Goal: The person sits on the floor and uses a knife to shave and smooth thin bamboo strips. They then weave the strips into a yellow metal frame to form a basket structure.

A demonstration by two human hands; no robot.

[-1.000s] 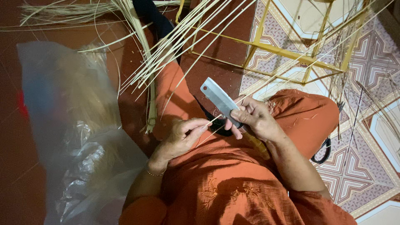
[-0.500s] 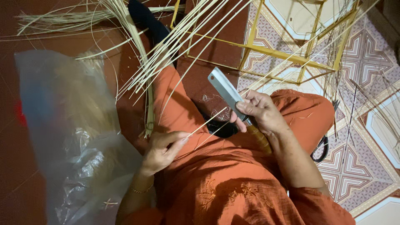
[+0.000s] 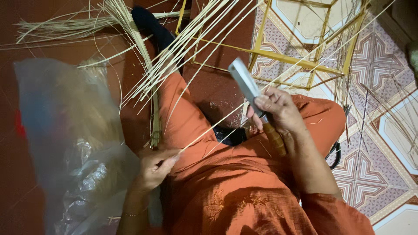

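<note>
Patterned tile floor (image 3: 383, 130), left hand (image 3: 154, 167) fingers pinching thin bamboo strip (image 3: 226, 115), right hand (image 3: 278, 111) fingers clamped on wooden-handled flat knife (image 3: 254, 98)

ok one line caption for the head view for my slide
Left hand pinches a thin bamboo strip; right hand grips a wooden-handled knife.

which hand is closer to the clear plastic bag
Left. The left hand pinches a thin strip right beside the plastic bag; the right hand, gripping the knife, is farther away, across the lap.
</note>
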